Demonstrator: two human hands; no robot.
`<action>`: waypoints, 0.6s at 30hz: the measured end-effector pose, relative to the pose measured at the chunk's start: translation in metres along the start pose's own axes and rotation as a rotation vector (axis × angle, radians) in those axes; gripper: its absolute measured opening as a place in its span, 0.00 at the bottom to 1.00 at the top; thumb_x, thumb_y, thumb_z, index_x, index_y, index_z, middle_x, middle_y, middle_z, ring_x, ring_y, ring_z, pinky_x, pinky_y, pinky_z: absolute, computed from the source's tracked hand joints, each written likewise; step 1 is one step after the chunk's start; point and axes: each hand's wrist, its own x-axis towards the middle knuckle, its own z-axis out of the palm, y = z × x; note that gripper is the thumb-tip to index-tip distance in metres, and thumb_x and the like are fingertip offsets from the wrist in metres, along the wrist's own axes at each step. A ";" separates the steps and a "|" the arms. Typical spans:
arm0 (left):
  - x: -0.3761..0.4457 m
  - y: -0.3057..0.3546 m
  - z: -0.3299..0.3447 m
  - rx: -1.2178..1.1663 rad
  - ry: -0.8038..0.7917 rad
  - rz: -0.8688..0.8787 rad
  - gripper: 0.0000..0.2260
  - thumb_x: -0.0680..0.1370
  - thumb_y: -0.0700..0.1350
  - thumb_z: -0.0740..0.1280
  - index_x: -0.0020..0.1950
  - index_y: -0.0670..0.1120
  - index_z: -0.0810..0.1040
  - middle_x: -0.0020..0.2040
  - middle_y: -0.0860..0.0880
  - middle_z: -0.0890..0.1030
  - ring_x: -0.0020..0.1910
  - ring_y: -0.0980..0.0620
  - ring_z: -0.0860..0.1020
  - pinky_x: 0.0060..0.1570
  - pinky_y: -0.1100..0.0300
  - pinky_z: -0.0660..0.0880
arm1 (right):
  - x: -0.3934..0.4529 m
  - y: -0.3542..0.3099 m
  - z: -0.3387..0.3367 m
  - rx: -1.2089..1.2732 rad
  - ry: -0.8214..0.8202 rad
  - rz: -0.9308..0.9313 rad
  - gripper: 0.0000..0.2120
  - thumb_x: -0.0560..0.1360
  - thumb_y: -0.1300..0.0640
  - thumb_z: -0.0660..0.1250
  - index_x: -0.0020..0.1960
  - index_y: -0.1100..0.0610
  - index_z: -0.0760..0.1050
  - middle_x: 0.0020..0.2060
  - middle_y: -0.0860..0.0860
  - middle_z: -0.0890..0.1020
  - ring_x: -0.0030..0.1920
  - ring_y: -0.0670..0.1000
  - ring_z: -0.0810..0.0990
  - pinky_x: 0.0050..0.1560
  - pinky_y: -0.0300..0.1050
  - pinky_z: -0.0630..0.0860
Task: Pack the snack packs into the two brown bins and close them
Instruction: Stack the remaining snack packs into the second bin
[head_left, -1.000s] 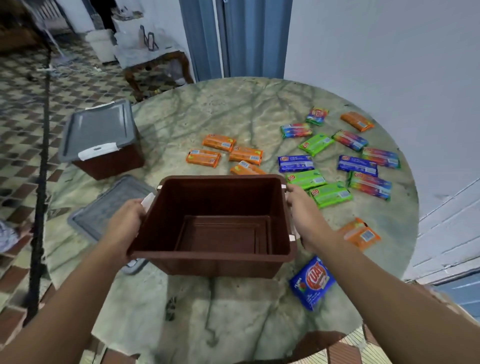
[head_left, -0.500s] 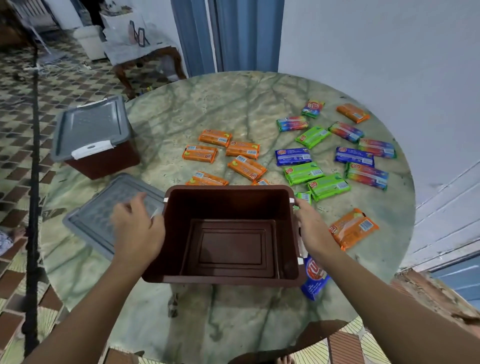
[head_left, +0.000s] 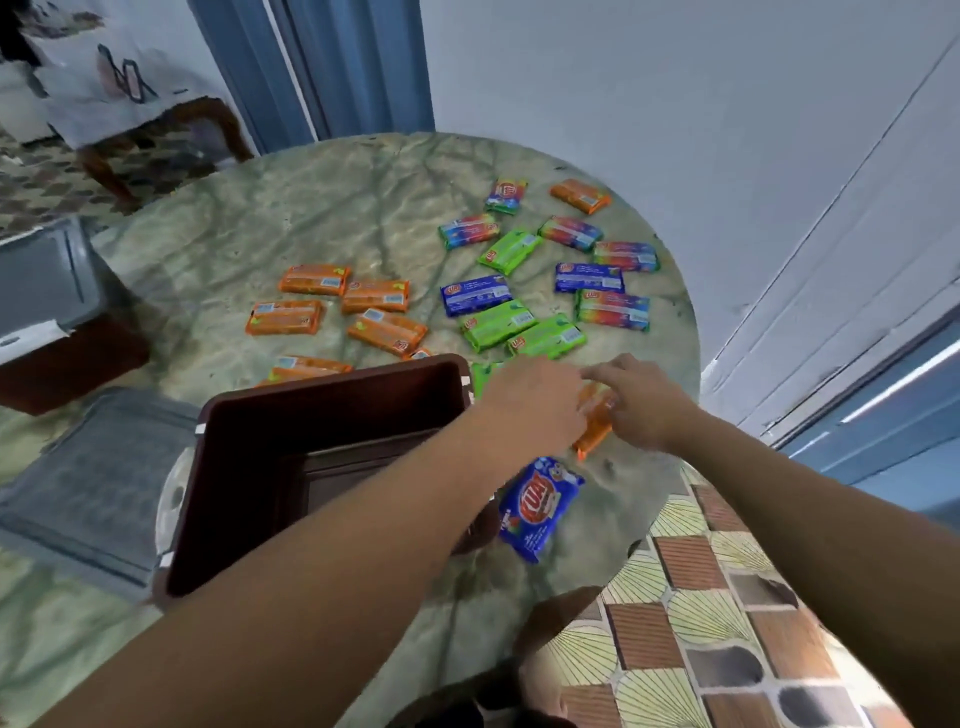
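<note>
Spreading across most of the view, a round table (head_left: 322, 208) with a pale green marbled top sits against a white wall (head_left: 649, 83), with blue door panels (head_left: 332, 67) at 12 o'clock and a patterned tile floor (head_left: 717, 587) showing past its rim at 5 o'clock. A small wooden side table (head_left: 156, 130) stands in the blurred room at 10 o'clock.

An open brown bin (head_left: 332, 395), nothing visible inside, stands at the near middle of the table, the left forearm crossing over it. Its grey lid (head_left: 93, 483) lies flat just beside it at 9 o'clock. The second brown bin (head_left: 57, 358), lid on with a white latch, sits at the table's 9 o'clock edge.

Both hands meet just past the open bin's right rim, over an orange snack pack (head_left: 592, 431). The left hand (head_left: 530, 400) lies palm down with fingers bent over the pack; the right hand (head_left: 639, 400) touches its far side with fingers loosely extended. Motion blur hides whether either one has actually closed on it.

A blue pack (head_left: 537, 506) beside the bin's right wall reads "YUM" in red and yellow. Other orange packs (head_left: 311, 280) cluster at 11 o'clock of the bin; green packs (head_left: 498, 325), blue packs (head_left: 475, 295) and rainbow-striped packs (head_left: 613, 309) spread at 1 o'clock. Their white label patches are too small to read.
</note>
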 end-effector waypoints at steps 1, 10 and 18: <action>0.004 0.010 0.008 0.065 -0.069 0.012 0.18 0.81 0.57 0.63 0.63 0.45 0.77 0.50 0.46 0.77 0.55 0.44 0.79 0.44 0.54 0.70 | -0.002 0.005 0.000 -0.077 -0.057 -0.046 0.33 0.77 0.63 0.65 0.79 0.44 0.65 0.74 0.55 0.69 0.70 0.59 0.69 0.69 0.50 0.64; 0.017 0.029 0.053 0.343 -0.623 -0.107 0.36 0.73 0.72 0.67 0.72 0.49 0.71 0.60 0.49 0.78 0.65 0.44 0.77 0.58 0.50 0.72 | -0.008 0.008 0.022 -0.324 -0.129 -0.110 0.36 0.80 0.49 0.65 0.81 0.33 0.50 0.78 0.51 0.58 0.72 0.59 0.64 0.66 0.56 0.70; 0.010 0.022 0.051 -0.120 -0.427 -0.315 0.28 0.75 0.58 0.70 0.67 0.42 0.70 0.52 0.46 0.76 0.53 0.44 0.79 0.46 0.56 0.73 | -0.002 0.002 0.022 -0.320 -0.051 0.055 0.31 0.75 0.40 0.68 0.72 0.52 0.64 0.68 0.58 0.64 0.68 0.60 0.66 0.65 0.55 0.69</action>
